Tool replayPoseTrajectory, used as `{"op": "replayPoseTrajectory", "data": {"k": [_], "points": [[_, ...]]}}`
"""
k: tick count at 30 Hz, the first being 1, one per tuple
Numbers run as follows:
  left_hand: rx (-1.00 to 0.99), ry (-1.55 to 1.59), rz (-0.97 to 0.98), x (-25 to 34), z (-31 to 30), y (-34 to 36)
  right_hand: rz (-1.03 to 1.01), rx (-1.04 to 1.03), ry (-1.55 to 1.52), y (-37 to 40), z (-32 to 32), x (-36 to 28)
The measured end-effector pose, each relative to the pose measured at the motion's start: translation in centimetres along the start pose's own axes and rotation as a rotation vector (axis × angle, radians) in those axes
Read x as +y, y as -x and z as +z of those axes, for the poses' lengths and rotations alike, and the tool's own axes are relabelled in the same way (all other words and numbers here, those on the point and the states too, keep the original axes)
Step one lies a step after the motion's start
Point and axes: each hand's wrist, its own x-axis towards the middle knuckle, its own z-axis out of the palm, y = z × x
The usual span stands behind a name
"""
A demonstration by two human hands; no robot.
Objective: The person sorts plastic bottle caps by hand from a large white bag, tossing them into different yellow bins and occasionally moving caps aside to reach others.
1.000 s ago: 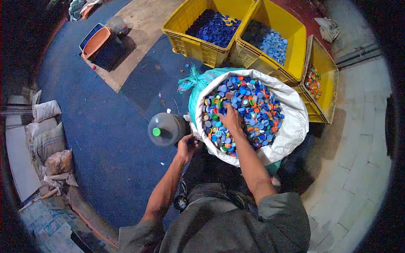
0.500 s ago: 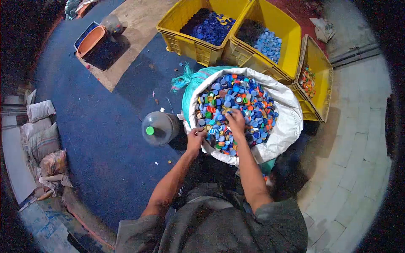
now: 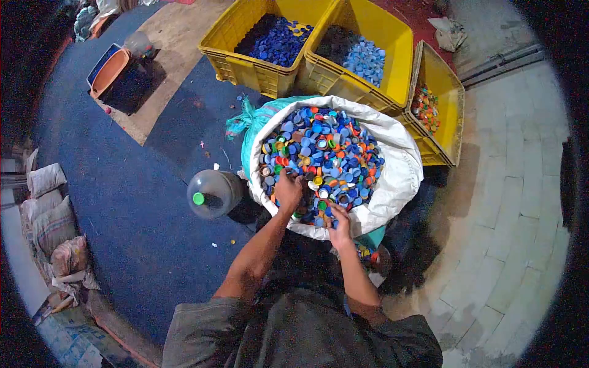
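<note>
A large white woven sack (image 3: 402,165) with its rim rolled back is filled with mixed plastic bottle caps (image 3: 343,147), mostly blue, with orange, green, yellow and white ones. My left hand (image 3: 289,193) reaches over the near left rim into the caps. Its fingers are bent, and whatever lies between the fingertips is too dark to make out. By the near rim my right hand (image 3: 339,228) is over the caps, fingers stretched forward and thumb apart. Caps lie right beside its fingertips.
Yellow crates stand behind the sack: one with dark blue caps (image 3: 279,43), one with light blue caps (image 3: 366,61), one with orange caps (image 3: 425,109). A clear jug (image 3: 215,193) with a green lid is left of the sack. An orange tub (image 3: 110,70) sits farther back.
My left hand has moved from the left rim in over the caps. My right hand has drawn back from the middle of the pile to the near rim. The whole view has shifted slightly.
</note>
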Motion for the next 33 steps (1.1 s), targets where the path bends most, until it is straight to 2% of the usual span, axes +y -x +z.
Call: {"op": "replayPoseTrajectory", "data": {"k": [3, 10, 13, 14, 17, 18, 21, 23, 24, 25, 26, 30, 33], "points": [[0.021, -0.076, 0.01, 0.0, 0.7, -0.3, 0.002, -0.045, 0.034, 0.1, -0.3, -0.1], [0.019, -0.069, 0.047, 0.4, 1.1, -0.7, -0.044, 0.013, 0.033, 0.4, 0.4, -1.3], [-0.128, 0.321, -0.031, 0.4, 0.7, -0.8, -0.053, -0.058, -0.043, -0.8, -0.4, -0.4], [-0.178, 0.292, -0.052, 0.7, 0.0, -0.5, -0.061, -0.095, -0.077, -1.3, -0.8, 0.0], [-0.342, 0.728, -0.26, 0.1, -0.7, -0.6, -0.008, -0.156, -0.234, -2.4, -1.1, 0.8], [-0.462, 0.894, -0.366, 0.2, -1.4, -0.7, 0.037, -0.184, -0.298, -2.2, -0.8, 0.7], [-0.737, 1.186, -0.43, 1.7, -4.8, -0.3, 0.024, -0.189, -0.354, -0.8, 1.8, -0.9], [-0.793, 1.209, -0.534, -1.0, -4.9, -0.9, 0.057, -0.206, -0.406, -0.6, 2.7, -1.1], [-0.703, 1.236, -0.606, 1.5, -6.5, 0.3, 0.073, -0.241, -0.421, -1.0, 2.9, -0.7], [-0.635, 1.257, -0.689, 1.3, -6.7, 0.3, 0.089, -0.275, -0.434, -1.0, 3.5, -0.9], [-0.642, 1.249, -0.669, 0.4, -6.7, -0.1, 0.093, -0.346, -0.423, -0.9, 3.7, -1.0], [-0.703, 1.298, -0.611, -0.1, -7.7, -0.8, 0.081, -0.38, -0.402, -1.9, 4.8, 0.7], [-0.658, 1.25, -0.7, -1.1, -7.4, -1.7, 0.133, -0.324, -0.432, -1.6, 5.9, 1.3]]}}
